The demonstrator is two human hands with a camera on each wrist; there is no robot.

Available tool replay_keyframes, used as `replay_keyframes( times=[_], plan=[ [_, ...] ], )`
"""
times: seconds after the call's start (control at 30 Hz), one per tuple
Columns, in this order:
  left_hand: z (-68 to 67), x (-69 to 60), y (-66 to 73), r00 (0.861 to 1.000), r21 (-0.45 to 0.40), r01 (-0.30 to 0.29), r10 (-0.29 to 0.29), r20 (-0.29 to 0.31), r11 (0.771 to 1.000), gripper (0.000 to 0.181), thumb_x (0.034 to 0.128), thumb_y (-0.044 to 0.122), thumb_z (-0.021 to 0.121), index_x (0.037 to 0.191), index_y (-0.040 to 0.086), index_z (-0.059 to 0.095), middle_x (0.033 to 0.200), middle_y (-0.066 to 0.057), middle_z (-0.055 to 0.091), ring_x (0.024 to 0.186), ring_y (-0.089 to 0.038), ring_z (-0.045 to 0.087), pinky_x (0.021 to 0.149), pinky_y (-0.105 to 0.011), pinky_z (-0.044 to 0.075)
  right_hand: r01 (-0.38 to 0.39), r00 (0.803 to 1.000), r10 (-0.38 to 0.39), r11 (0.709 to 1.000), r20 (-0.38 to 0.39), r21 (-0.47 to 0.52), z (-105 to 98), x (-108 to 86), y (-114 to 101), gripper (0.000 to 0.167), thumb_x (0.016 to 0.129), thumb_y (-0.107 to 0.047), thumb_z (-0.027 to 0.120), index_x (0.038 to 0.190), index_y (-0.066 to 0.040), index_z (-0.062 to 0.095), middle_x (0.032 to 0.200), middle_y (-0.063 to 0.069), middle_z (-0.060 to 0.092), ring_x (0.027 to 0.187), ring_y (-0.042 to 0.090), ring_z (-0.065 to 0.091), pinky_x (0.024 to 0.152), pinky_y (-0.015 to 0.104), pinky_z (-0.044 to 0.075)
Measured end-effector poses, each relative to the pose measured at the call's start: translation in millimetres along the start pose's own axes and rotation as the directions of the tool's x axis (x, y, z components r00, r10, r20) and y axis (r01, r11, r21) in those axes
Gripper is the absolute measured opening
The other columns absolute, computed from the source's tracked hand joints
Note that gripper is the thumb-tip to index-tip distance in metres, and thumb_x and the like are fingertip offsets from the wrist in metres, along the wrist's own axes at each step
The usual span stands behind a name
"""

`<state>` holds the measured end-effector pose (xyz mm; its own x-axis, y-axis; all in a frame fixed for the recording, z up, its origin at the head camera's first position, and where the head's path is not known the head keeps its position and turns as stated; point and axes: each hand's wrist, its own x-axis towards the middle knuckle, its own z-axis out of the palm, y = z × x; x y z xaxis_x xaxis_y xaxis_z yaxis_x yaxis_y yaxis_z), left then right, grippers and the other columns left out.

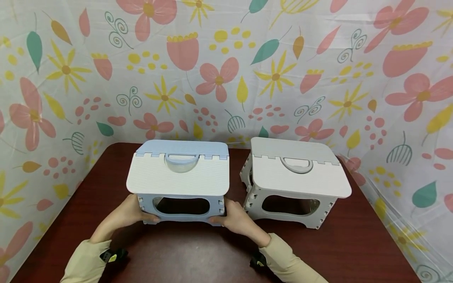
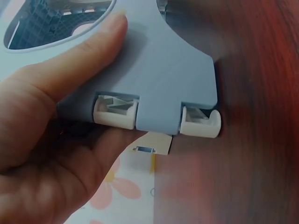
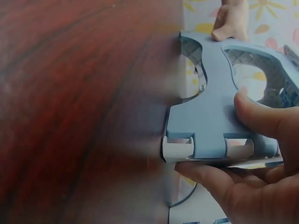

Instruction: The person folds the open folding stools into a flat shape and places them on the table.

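A blue and white folding step stool [image 1: 177, 179] stands unfolded on the dark red table, its handle slot in the top. My left hand [image 1: 132, 212] grips its left front leg corner, thumb on the blue front panel. At the opposite front corner my right hand [image 1: 235, 218] holds the leg the same way. In the left wrist view the left thumb presses the blue panel [image 2: 163, 60] beside the oval opening, fingers behind the side. The right wrist view has the right thumb on the panel [image 3: 210, 107], with fingers round the side near the white hinges [image 3: 177, 149].
A grey and white folding stool [image 1: 301, 173] stands unfolded just right of the blue one. The table [image 1: 191, 255] reaches back to a flower-printed curtain [image 1: 219, 78], which also hangs along both sides.
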<state>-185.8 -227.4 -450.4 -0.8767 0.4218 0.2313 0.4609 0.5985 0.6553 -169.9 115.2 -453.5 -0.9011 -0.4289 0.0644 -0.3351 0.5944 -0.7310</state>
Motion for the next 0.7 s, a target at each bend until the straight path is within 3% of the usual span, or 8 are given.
replay_keyframes(
  times=[0.13, 0.33, 0.7],
  plan=[
    [1.2, 0.9, -0.5, 0.999, 0.011, -0.037, 0.037, -0.013, 0.999, 0.11, 0.0533, 0.016, 0.095, 0.142, 0.001, 0.032, 0.136, -0.019, 0.048, 0.113, -0.01, 0.048, 0.085, -0.031, 0.048, 0.034, 0.999, -0.034, 0.999, -0.003, 0.0, -0.1, -1.1, -1.6, 0.061, 0.081, -0.023, 0.079, 0.13, -0.008, 0.048, 0.095, -0.002, 0.067, 0.08, 0.004, 0.057, 0.072, 0.023, 0.048],
    [1.6, 1.1, -0.5, 0.998, -0.011, -0.068, 0.067, -0.011, 0.998, 0.106, 0.0546, 0.016, 0.095, 0.141, 0.004, 0.034, 0.136, -0.016, 0.047, 0.113, 0.0, 0.044, 0.086, -0.024, 0.046, 0.033, 0.999, -0.033, 0.999, 0.032, 0.004, 0.3, -2.1, -2.7, 0.035, 0.084, -0.022, 0.076, 0.111, -0.01, 0.059, 0.086, -0.003, 0.066, 0.072, 0.001, 0.054, 0.066, 0.02, 0.047],
    [1.0, 2.1, 1.8, 0.995, -0.014, -0.098, 0.097, -0.013, 0.995, 0.101, 0.0547, 0.011, 0.094, 0.138, 0.003, 0.037, 0.133, -0.014, 0.048, 0.111, 0.005, 0.042, 0.086, -0.021, 0.044, 0.035, 0.998, -0.035, 0.999, 0.043, 0.003, 0.0, -1.4, -2.6, 0.028, 0.084, -0.02, 0.075, 0.107, -0.009, 0.063, 0.093, 0.001, 0.07, 0.077, 0.001, 0.057, 0.067, 0.02, 0.048]
  ],
)
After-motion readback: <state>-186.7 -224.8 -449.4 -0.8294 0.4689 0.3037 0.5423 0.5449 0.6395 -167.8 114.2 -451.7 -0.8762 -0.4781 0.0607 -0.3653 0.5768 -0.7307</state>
